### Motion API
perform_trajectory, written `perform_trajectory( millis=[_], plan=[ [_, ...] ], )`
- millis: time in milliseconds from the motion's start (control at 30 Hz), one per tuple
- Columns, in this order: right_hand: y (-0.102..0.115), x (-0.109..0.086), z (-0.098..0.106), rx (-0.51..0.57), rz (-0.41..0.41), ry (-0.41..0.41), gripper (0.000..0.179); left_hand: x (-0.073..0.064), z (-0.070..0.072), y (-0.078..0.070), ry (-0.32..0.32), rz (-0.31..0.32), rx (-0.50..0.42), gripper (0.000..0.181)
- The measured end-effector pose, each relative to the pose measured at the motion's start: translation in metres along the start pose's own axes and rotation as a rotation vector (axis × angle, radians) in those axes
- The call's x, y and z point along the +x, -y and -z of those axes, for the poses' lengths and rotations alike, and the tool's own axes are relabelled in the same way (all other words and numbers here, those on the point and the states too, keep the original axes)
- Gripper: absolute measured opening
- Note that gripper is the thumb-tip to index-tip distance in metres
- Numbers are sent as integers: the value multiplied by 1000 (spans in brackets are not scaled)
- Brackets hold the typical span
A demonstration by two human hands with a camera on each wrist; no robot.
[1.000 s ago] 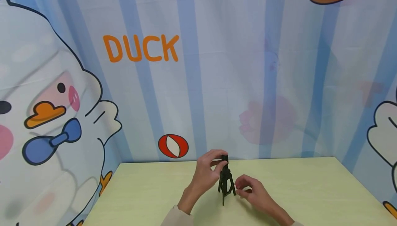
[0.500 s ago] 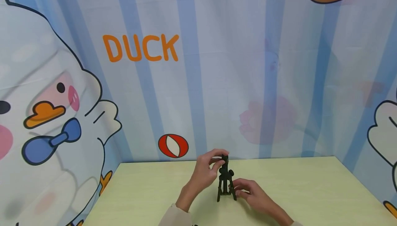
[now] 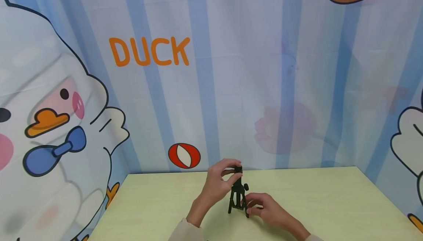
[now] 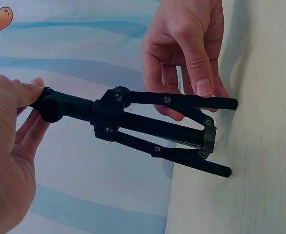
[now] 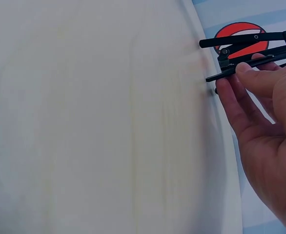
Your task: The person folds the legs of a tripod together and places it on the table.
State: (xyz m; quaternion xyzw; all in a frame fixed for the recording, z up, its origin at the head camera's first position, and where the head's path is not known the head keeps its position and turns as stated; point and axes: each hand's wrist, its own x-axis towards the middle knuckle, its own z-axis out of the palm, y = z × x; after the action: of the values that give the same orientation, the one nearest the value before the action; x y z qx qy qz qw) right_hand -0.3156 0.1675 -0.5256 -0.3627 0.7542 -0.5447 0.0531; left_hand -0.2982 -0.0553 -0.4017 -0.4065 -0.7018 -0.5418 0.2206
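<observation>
A small black tripod (image 3: 237,189) stands upright at the table's near middle, legs pointing down and partly spread. My left hand (image 3: 216,182) pinches its top end between thumb and fingers, just above a round knob seen in the left wrist view. Low on the other side, my right hand (image 3: 267,208) has its thumb and fingers on one leg (image 4: 216,103). In the right wrist view, that thumb and the fingers pinch the leg near its lower part, with another leg (image 5: 245,40) beside it. Hinged braces join the legs to the centre column (image 4: 155,129).
A pale yellow table (image 3: 158,200) spreads out around the hands. Behind it hangs a blue striped curtain (image 3: 231,86) printed with a cartoon duck (image 3: 43,68), a red and white ball (image 3: 195,156) and orange lettering.
The tripod has turned about its column and shifted slightly left. My right hand has moved in from beside the legs to pinch one. My left hand stays at the top.
</observation>
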Motion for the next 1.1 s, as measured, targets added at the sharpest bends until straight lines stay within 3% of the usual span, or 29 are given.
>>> perform_trajectory(
  millis=[200,500,700,1100],
  plan=[
    [0,1,-3,-46,33,-11,18,0,0,-1,5,1,-2,28],
    [-2,0,-8,-83,32,-56,17,-4,-6,29,19,-13,11,29],
    [-2,0,-9,-103,74,-61,18,-5,-4,34,31,1,14,28],
    [2,0,-7,-68,-17,-68,16,-7,-3,35,12,-15,38,27]
  ],
)
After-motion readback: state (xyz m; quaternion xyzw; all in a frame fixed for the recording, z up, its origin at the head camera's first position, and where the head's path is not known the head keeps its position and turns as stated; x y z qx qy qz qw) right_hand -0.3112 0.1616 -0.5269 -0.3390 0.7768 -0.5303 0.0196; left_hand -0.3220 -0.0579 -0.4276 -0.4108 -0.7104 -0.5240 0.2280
